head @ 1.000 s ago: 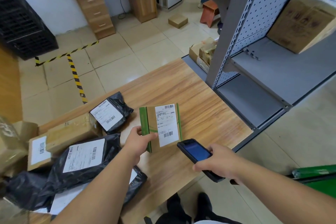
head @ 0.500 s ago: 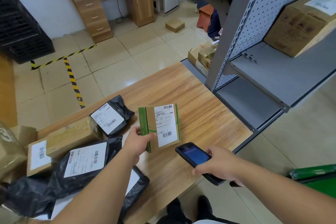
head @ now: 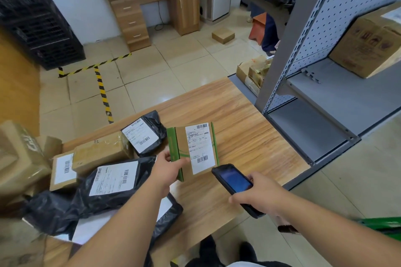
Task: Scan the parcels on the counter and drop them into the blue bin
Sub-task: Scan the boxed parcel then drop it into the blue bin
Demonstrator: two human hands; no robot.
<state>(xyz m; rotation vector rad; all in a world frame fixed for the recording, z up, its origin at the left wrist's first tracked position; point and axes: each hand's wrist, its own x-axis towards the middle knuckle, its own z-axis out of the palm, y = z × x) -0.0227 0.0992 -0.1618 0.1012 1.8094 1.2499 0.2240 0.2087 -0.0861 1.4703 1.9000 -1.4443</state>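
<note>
My left hand (head: 168, 168) grips a flat brown parcel with green edges (head: 193, 148) by its lower left corner, label side up, just above the wooden counter (head: 249, 134). My right hand (head: 258, 195) holds a black handheld scanner (head: 234, 182) with a blue lit screen, its tip right below the parcel's lower barcode. Left of these lie several more parcels: a small black bag (head: 144, 133), a taped brown box (head: 102, 153), a large black bag (head: 108, 184) and a labelled box (head: 64, 170). No blue bin is in view.
A grey metal shelf rack (head: 303, 67) stands close to the counter's right end, with a cardboard box (head: 368, 45) on a shelf. A green object (head: 382, 224) shows at the lower right edge. Tiled floor, a wooden desk (head: 149, 0) and black crates (head: 39, 24) lie beyond.
The scanner has edged up and left, closer to the parcel's lower barcode. The parcel stays in my left hand; the view has tilted up slightly.
</note>
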